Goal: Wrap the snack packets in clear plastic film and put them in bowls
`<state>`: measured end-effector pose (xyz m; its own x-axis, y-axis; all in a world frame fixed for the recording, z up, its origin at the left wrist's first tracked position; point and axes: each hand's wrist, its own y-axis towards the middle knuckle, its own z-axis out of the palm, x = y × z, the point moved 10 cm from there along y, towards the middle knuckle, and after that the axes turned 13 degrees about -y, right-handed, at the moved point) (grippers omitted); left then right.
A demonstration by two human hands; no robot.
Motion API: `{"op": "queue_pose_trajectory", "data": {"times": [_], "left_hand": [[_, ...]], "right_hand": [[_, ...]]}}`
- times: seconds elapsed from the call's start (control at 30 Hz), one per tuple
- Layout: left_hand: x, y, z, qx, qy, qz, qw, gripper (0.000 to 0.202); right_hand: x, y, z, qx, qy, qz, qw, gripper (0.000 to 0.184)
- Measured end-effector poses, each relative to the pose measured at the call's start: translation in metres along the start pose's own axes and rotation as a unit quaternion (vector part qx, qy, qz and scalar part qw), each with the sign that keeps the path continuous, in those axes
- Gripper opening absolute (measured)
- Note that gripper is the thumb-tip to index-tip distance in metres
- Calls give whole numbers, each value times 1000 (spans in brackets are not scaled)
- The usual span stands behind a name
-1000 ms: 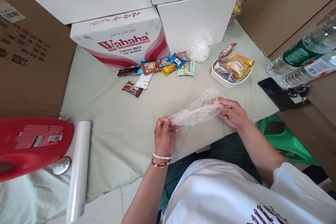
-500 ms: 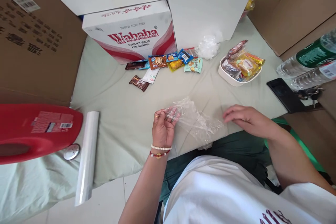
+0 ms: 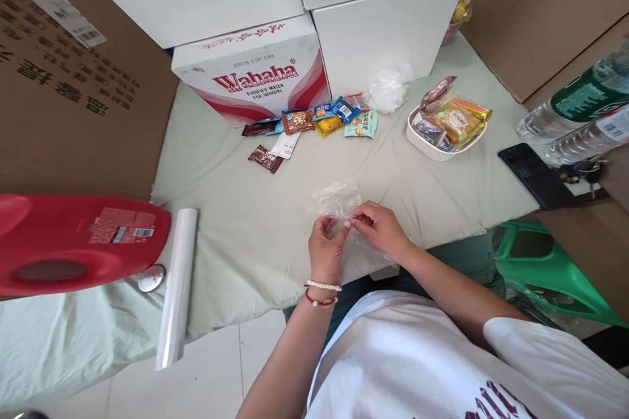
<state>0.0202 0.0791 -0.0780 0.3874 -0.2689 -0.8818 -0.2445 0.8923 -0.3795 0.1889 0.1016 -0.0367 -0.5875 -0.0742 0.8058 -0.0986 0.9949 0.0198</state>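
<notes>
A crumpled sheet of clear plastic wrap (image 3: pixel 339 200) is held just above the pale green cloth (image 3: pixel 236 222) in front of me. My left hand (image 3: pixel 327 252), with bead bracelets at the wrist, pinches its near edge. My right hand (image 3: pixel 381 229) meets it from the right, fingertips pinched on the same edge. The two hands touch at the fingertips. More of the wrap trails under my right hand.
A roll of cling film (image 3: pixel 177 288) lies at the left beside a red jug (image 3: pixel 73 242). Several snack packets (image 3: pixel 314 126) sit by a Wahaha box (image 3: pixel 255 78). A white dish of snacks (image 3: pixel 447 126), a wad of plastic (image 3: pixel 388 90), a phone (image 3: pixel 533 175), bottles (image 3: pixel 580 118) and a green stool (image 3: pixel 545 268) are at the right.
My right hand let go of the stretched wrap, moved off to the right, then came back left to pinch the wrap beside my left hand. The view shifted slightly.
</notes>
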Motion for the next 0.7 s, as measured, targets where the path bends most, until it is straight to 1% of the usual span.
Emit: {"op": "queue_pose_trajectory", "data": {"times": [0.07, 0.1, 0.17, 0.23, 0.27, 0.33, 0.43, 0.53, 0.6, 0.7], "left_hand": [[2, -1, 7, 13, 45, -3, 999, 39], [3, -1, 10, 21, 41, -13, 999, 38], [5, 0, 16, 34, -8, -45, 998, 41], [6, 0, 18, 39, -72, -79, 993, 44], [6, 1, 17, 37, -97, -87, 991, 45], [3, 3, 12, 20, -122, -82, 989, 44], [-3, 11, -3, -30, -108, -51, 992, 36], [-19, 20, -22, -87, -50, 20, 995, 26], [-37, 26, -30, -92, -1, 83, 992, 23], [-63, 34, -42, -81, 72, 158, 982, 23]], "right_hand": [[-6, 0, -1, 2, 75, 30, 997, 8], [-10, 0, -1, 5, 113, 45, 993, 12], [-19, 1, -2, 11, 187, 74, 979, 21], [-28, 1, -9, 5, 242, 101, 965, 29], [-33, 1, -14, -5, 257, 113, 960, 31], [-41, 0, -25, -29, 277, 131, 951, 35], [-48, -2, -31, -37, 332, 161, 929, 40], [-54, -3, -29, -25, 376, 195, 906, 46], [-61, -1, -32, -22, 371, 212, 904, 48], [-72, 8, -39, -16, 342, 221, 913, 47]]}}
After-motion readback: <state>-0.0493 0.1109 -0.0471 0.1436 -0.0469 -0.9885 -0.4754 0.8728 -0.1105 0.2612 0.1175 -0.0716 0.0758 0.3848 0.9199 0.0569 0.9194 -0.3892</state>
